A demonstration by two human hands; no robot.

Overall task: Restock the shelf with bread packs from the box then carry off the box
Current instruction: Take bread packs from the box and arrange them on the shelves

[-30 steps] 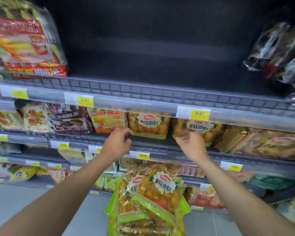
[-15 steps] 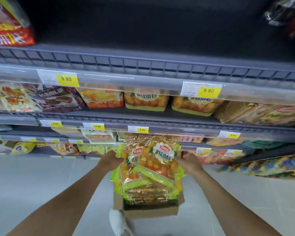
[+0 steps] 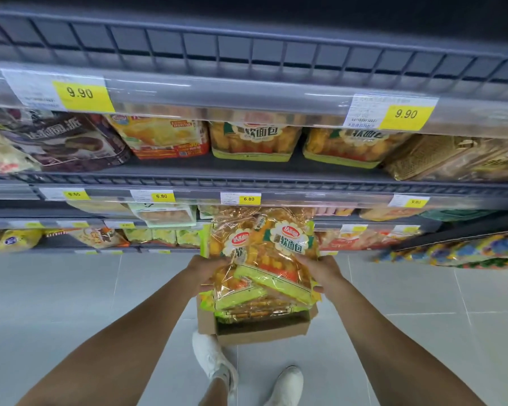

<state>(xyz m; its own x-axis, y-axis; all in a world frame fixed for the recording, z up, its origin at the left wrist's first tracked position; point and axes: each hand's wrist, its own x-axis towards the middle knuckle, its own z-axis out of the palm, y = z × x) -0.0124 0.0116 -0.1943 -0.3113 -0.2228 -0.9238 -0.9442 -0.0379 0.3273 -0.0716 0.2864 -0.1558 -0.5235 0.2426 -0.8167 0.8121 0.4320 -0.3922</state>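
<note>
Head: bread packs [image 3: 276,259] clamped between left hand [image 3: 207,271], right hand [image 3: 321,272] fingers [image 3: 316,289].

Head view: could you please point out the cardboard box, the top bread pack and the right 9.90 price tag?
cardboard box [image 3: 261,335]: head view, on its front wall.
top bread pack [image 3: 288,238]: head view, on its white label.
right 9.90 price tag [image 3: 405,114]: head view, on the yellow part.

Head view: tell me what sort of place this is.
Most likely a supermarket aisle: tiered stocked shelves, yellow price tags on their edges, and a box of bread packs on the tiled floor.
</note>
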